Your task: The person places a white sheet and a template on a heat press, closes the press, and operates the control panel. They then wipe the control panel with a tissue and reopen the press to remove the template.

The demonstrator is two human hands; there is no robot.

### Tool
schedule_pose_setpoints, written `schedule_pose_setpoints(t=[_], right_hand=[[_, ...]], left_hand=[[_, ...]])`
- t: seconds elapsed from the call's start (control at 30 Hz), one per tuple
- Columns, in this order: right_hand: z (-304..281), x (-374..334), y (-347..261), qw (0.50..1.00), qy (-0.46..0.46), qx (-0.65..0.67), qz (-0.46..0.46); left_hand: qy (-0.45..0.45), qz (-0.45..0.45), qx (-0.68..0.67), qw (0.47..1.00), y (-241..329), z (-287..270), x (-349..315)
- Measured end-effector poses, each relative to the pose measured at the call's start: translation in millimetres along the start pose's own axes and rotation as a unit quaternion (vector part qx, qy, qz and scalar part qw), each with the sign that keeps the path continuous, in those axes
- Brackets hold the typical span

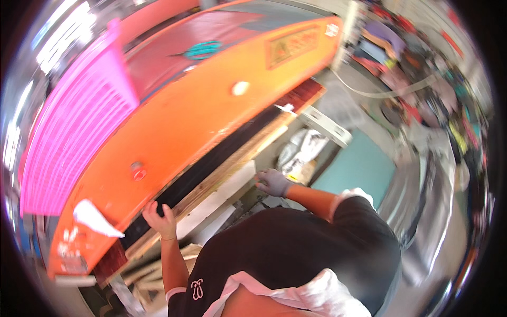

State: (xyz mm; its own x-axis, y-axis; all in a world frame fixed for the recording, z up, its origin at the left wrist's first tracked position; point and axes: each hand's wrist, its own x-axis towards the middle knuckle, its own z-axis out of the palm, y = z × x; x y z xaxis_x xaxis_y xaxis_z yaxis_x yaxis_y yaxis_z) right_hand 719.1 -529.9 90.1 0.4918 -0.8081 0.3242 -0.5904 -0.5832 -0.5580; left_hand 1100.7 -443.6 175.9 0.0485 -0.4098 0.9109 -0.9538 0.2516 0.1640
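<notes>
My left hand (160, 217) is bare, its fingers apart and nothing in it. It is beside a black strip (211, 168) that runs below the long orange machine front (179, 134). My right hand (273, 183) wears a grey glove and hangs near a wooden ledge (232, 168). Its fingers look loosely bent, with no object visible in them, though motion smears them. A white scrap (96, 217) lies against the orange front, left of my left hand.
A bright pink plastic basket (79, 132) stands at the left on the machine. Teal-handled scissors or a similar tool (203, 50) lie on the reddish top. To my right are a grey-green panel (359, 168), silvery sheeting (417, 206) and heaped coloured fabric (417, 74).
</notes>
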Motion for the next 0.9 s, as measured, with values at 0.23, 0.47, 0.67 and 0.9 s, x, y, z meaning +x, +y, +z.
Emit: schedule_pose_setpoints(t=[0.23, 0.47, 0.67, 0.9], right_hand=[[-17.9, -39.0, 6.2, 0.998, -0.007, 0.035, 0.061], [-42.6, -93.7, 78.3, 0.977, -0.006, 0.073, 0.200], [-88.5, -88.2, 154.8, 0.987, 0.052, 0.016, 0.153], [-158.9, -105.3, 233.9, 0.964, 0.258, 0.035, 0.059]], left_hand=[[-0.029, -0.385, -0.396, 0.833, 22.2, 20.5, 99.8], [0.019, -0.393, -0.404, 0.826, 14.9, 27.7, 102.6], [0.117, -0.342, -0.241, 0.901, 68.1, 76.3, 90.9], [-0.009, -0.172, -0.072, 0.982, 180.8, 141.4, 57.5]])
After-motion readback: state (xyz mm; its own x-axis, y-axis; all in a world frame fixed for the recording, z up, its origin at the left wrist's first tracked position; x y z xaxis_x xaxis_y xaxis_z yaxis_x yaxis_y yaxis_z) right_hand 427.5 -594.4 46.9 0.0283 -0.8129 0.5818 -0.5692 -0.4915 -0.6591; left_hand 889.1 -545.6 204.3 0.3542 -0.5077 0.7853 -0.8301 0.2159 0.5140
